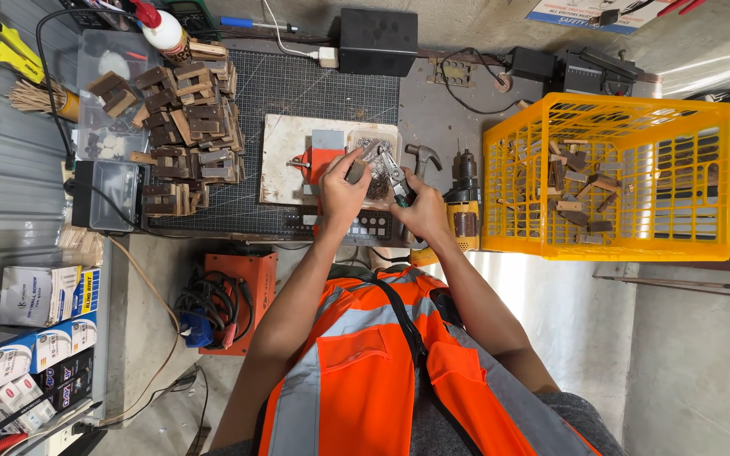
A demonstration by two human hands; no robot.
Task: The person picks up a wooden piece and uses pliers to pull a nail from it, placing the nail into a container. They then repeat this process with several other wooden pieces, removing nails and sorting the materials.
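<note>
My left hand (341,187) grips a small dark wooden piece (355,171) over the orange vise (313,166). In my right hand (422,209) is a pair of pliers (394,175) with green-black handles, its jaws pointing toward the wooden piece. Both hands hover just in front of a clear plastic tray of small metal nails (377,145) on a white board (287,135).
A heap of small brown wooden blocks (183,127) lies at the left on the cutting mat (314,84). A hammer (422,155) and a yellow drill (464,198) lie right of the tray. A yellow plastic crate (703,181) holds several wooden pieces. Boxes (31,333) stack at far left.
</note>
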